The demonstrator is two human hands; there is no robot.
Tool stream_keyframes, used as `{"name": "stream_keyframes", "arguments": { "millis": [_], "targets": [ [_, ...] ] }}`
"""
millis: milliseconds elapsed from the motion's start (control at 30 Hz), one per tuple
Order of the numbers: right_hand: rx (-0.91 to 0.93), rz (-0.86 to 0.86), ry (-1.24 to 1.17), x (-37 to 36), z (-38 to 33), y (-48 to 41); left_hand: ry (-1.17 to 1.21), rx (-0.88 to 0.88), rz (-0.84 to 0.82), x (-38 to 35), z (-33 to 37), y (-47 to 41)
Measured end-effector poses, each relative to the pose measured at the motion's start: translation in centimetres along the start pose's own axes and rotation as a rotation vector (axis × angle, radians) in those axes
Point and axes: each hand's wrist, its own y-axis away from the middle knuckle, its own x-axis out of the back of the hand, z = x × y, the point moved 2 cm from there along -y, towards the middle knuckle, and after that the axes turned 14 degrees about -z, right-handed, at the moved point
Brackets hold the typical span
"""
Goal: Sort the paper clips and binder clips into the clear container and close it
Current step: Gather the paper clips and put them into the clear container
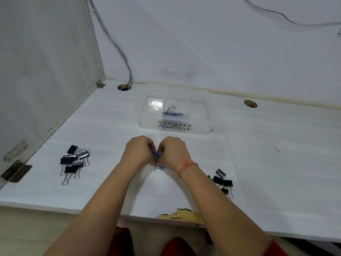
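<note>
My left hand (138, 151) and my right hand (174, 150) are cupped together at the desk's middle, closed around a bunch of blue paper clips (156, 154); a few clips dangle below the palms. Beyond the hands stands the clear container (199, 126), open, with blue paper clips (173, 112) lying in its middle compartment. A pile of black binder clips (73, 161) lies to the left on the desk. A second group of black binder clips (222, 180) lies to the right, partly hidden by my right forearm. No lid can be made out.
The white desk (276, 154) meets a wall at the back and a side panel on the left. Two cable holes (124, 87) (250, 103) sit near the back edge, with cables rising from the left one. The front edge is chipped (181, 216).
</note>
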Motion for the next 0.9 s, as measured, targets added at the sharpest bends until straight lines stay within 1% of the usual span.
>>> {"name": "stream_keyframes", "arguments": {
  "millis": [133,267,333,467,567,767,900],
  "targets": [
    [0.048,0.064,-0.027,2.8,-0.3,0.7,0.071,-0.043,0.075,1.9,1.4,0.8],
    [0.064,0.114,0.007,4.8,-0.9,1.3,0.050,-0.076,0.120,3.2,2.8,1.5],
    [0.058,0.106,0.018,4.3,-0.8,1.5,0.042,-0.065,0.111,2.7,2.6,1.6],
    [0.016,0.025,-0.004,2.1,0.1,1.9,0.022,-0.034,0.054,0.5,1.8,1.5],
    [0.015,0.030,-0.018,2.5,0.3,1.9,0.037,-0.029,0.050,0.6,2.2,1.4],
    [0.039,0.104,-0.030,7.8,-0.1,1.7,0.050,-0.099,0.077,4.5,5.7,0.6],
    [0.022,0.169,-0.058,12.6,0.0,0.3,0.157,-0.188,0.070,8.3,8.7,-1.5]
  ]
}}
